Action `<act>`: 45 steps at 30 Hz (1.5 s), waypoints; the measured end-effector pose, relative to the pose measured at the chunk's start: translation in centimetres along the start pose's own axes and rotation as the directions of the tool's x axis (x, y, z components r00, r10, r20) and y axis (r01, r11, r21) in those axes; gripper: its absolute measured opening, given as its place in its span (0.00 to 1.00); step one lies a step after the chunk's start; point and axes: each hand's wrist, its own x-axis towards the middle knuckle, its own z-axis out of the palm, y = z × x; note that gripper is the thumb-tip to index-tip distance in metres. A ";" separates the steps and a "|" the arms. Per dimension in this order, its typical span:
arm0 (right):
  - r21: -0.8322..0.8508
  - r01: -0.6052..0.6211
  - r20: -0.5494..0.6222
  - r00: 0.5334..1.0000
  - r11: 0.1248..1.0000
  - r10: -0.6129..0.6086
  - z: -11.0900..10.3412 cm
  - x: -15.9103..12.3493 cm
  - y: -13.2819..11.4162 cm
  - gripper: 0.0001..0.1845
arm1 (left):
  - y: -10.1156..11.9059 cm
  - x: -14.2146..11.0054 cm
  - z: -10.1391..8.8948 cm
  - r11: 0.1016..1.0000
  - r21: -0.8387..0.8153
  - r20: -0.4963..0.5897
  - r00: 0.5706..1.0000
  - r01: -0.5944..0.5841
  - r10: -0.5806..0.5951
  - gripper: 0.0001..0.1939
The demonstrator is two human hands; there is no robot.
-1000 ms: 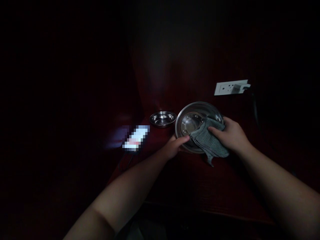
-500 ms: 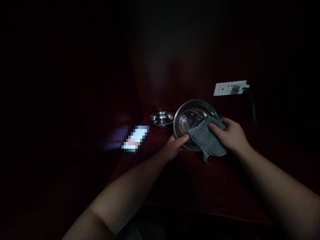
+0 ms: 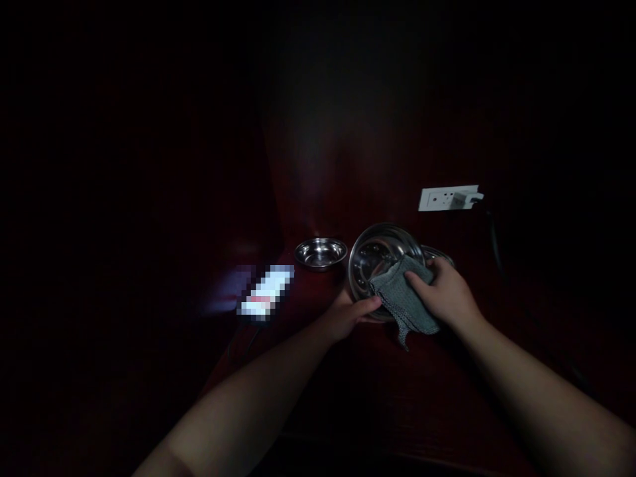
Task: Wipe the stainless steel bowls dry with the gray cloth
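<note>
A shiny metal bowl (image 3: 370, 258) is tilted up above the dark red table, its inside facing me. My left hand (image 3: 350, 315) grips the bowl's lower left side, thumb over the rim and the other fingers underneath. A folded grey-green cloth (image 3: 410, 298) lies against the bowl's lower right rim and inside. My right hand (image 3: 447, 288) is closed on this cloth, thumb on top; its other fingers are partly hidden behind cloth and bowl.
A second metal bowl (image 3: 320, 255) stands on the table (image 3: 318, 371) to the left. Behind my right hand another metal dish (image 3: 437, 254) partly shows. A lit, blurred phone (image 3: 265, 293) lies at left. On the wall is a socket (image 3: 447, 198) with a plug and cable.
The whole view has shifted, so everything sits lower in the picture. The cloth and my right hand have moved slightly left against the bowl, and more of the dish behind shows.
</note>
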 end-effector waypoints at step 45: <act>0.095 0.731 0.354 0.609 0.676 -0.709 1.3 -2.7 -1.7 0.33 | -0.3 0.9 0.0 0.982 0.148 -0.354 0.921 -0.115 0.161 0.34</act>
